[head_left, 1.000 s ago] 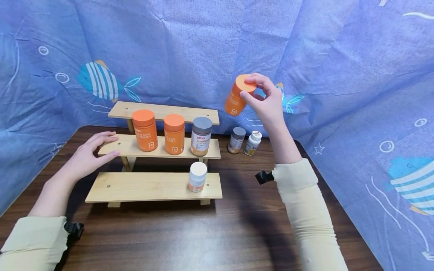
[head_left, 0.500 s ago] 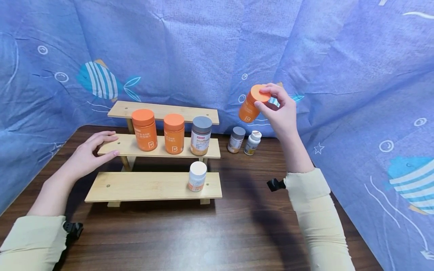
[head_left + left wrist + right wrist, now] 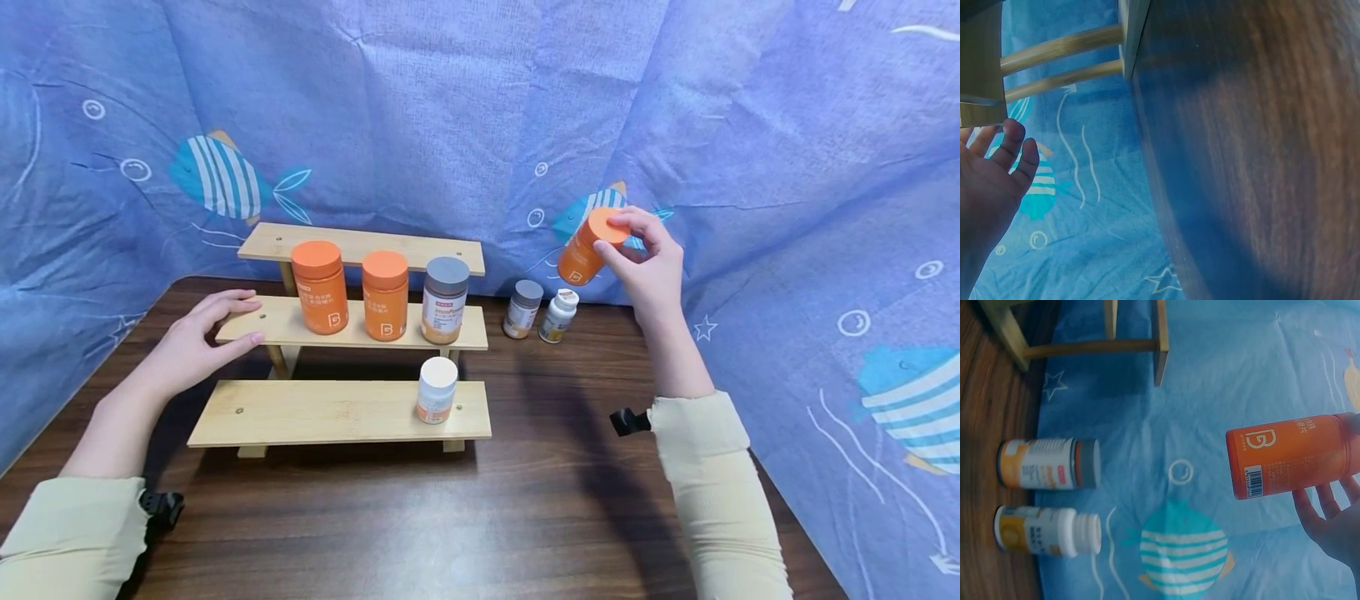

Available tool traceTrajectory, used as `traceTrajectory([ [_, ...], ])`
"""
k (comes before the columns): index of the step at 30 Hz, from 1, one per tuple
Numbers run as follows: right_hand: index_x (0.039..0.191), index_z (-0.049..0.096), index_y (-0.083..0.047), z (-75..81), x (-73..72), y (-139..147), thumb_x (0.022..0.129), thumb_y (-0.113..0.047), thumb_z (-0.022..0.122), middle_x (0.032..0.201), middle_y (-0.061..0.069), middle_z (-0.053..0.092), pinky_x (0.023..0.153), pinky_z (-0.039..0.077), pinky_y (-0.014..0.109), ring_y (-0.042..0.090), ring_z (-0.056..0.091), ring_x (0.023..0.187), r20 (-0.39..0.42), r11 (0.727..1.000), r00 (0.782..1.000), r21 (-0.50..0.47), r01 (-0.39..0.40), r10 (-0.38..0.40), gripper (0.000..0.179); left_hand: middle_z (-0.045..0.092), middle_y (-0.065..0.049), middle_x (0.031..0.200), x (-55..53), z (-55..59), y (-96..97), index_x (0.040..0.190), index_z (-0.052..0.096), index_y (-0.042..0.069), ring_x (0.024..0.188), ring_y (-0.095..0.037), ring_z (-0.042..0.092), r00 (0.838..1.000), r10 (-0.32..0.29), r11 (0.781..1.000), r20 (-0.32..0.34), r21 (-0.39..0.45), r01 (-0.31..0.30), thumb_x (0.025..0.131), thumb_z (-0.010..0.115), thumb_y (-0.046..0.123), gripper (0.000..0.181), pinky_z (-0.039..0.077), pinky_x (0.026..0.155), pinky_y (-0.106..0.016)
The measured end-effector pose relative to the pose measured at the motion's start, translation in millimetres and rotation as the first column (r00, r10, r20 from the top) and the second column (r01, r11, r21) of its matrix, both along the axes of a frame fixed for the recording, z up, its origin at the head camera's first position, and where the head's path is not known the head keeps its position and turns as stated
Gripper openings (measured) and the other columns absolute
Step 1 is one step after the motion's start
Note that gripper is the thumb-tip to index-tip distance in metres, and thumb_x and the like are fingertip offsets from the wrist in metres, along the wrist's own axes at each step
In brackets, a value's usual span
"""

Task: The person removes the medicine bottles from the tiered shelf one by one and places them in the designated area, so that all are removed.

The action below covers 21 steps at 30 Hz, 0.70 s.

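Note:
My right hand (image 3: 651, 265) pinches an orange supplement bottle (image 3: 582, 260) by its orange lid, thumb at one side and fingers at the other. The bottle hangs tilted in the air, above and right of two bottles on the table. In the right wrist view the orange bottle (image 3: 1288, 456) lies sideways, its barcode visible. My left hand (image 3: 187, 343) grips the left end of the middle board of a three-step wooden rack (image 3: 330, 412), thumb at the front edge, fingers at the back. In the left wrist view its fingers (image 3: 1013, 140) touch the board end.
On the middle board stand two orange bottles (image 3: 321, 290) (image 3: 386, 297) and a grey-lidded bottle (image 3: 445, 302). A white bottle (image 3: 437, 392) stands on the lowest board. Right of the rack, a small grey-lidded bottle (image 3: 522, 310) and a white-capped one (image 3: 558, 317) stand before the curtain (image 3: 450, 108).
My right hand has carried the orange bottle rightward and somewhat down, away from the rack. The left hand stays at the rack, and the other bottles have not moved.

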State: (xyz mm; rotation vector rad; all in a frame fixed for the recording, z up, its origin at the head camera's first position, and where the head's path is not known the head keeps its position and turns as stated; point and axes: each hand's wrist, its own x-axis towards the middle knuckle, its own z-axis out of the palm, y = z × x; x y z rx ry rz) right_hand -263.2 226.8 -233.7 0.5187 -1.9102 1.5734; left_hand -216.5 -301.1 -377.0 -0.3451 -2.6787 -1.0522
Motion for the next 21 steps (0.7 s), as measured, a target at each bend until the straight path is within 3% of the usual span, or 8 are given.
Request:
traceTrajectory([
  [5, 0.105, 0.069, 0.001, -6.1, 2.7, 8.4, 0.075, -0.003, 0.077, 0.113, 0.006, 0.062, 0.081, 0.050, 0.020, 0.018, 0.054, 0.104, 0.015, 0.998, 0.998, 0.020, 0.065, -0.065, 0.031, 0.036, -0.007, 0.147, 0.1, -0.4, -0.2, 0.134, 0.052, 0.016, 0.134, -0.032, 0.031, 1.000, 0.000, 1.000, -0.004, -0.003, 0.000, 0.087, 0.067, 0.033, 0.052, 0.021, 0.077, 0.003],
  [21, 0.109, 0.065, 0.007, -44.9, -11.6, 36.4, 0.077, -0.006, 0.077, 0.117, 0.010, 0.061, 0.082, 0.049, 0.018, 0.010, 0.056, 0.102, 0.035, 0.978, 0.979, 0.065, 0.199, -0.202, 0.037, 0.036, -0.005, 0.148, 1.1, 0.7, 0.3, 0.135, 0.051, 0.016, 0.134, -0.031, 0.032, 1.000, 0.006, 1.000, -0.006, -0.021, -0.006, 0.088, 0.067, 0.034, 0.053, 0.024, 0.080, -0.003],
])
